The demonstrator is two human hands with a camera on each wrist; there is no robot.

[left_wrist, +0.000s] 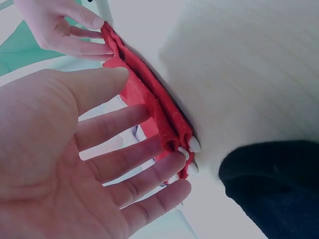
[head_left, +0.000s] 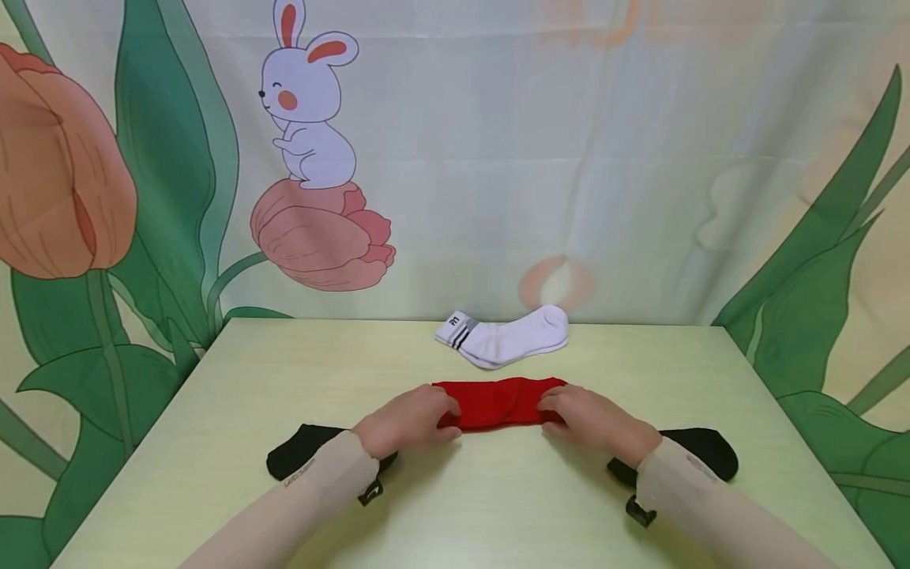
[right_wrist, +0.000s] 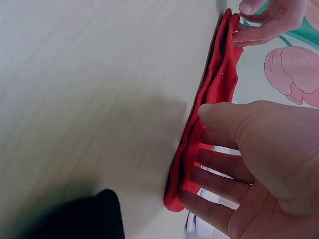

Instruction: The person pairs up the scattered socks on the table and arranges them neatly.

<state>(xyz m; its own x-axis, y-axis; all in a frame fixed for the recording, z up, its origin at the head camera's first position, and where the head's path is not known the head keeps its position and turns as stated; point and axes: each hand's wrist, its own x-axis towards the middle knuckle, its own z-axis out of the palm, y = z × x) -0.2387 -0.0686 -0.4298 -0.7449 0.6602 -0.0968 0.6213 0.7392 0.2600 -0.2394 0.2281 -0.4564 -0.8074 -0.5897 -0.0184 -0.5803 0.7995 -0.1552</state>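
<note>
A pair of folded red socks (head_left: 498,403) lies flat in layers across the middle of the table. My left hand (head_left: 412,417) is at their left end, its fingers fairly straight and touching the fabric. At the opposite end, my right hand (head_left: 593,420) touches the socks with extended fingers, the thumb on the near side. In the left wrist view, small white bits show at the end of the red fabric (left_wrist: 154,112). Beneath each forearm lies a black item that looks like a sock, the left one (head_left: 298,450) and the right one (head_left: 711,452), both partly hidden by the arms.
Behind the red socks, a pair of white socks (head_left: 512,338) with black stripes lies near the back edge of the pale table (head_left: 483,506). A printed curtain (head_left: 462,158) with a rabbit and tulips hangs right behind the table.
</note>
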